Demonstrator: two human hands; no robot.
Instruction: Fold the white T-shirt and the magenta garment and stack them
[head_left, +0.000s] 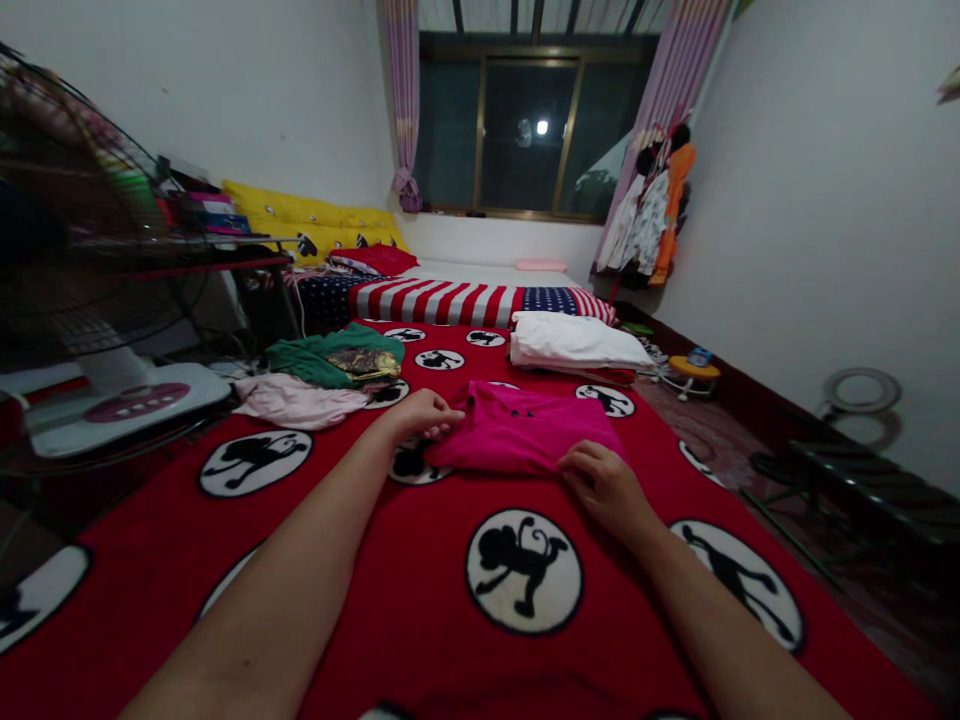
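Observation:
A folded magenta shirt [525, 432] lies on the red blanket [420, 570] with black-and-white monkey circles. My left hand [421, 414] rests on the shirt's left edge, its fingers curled and pinching the cloth. At the shirt's near right corner my right hand [600, 482] is closed on the fabric. Both forearms reach forward over the blanket.
A green garment [322, 358] and a pink one [296, 402] lie to the left. A folded white cloth [574, 342] sits behind the shirt. A standing fan [90, 300] is at the left. A striped flag cover [450, 300], yellow pillows and a window lie beyond.

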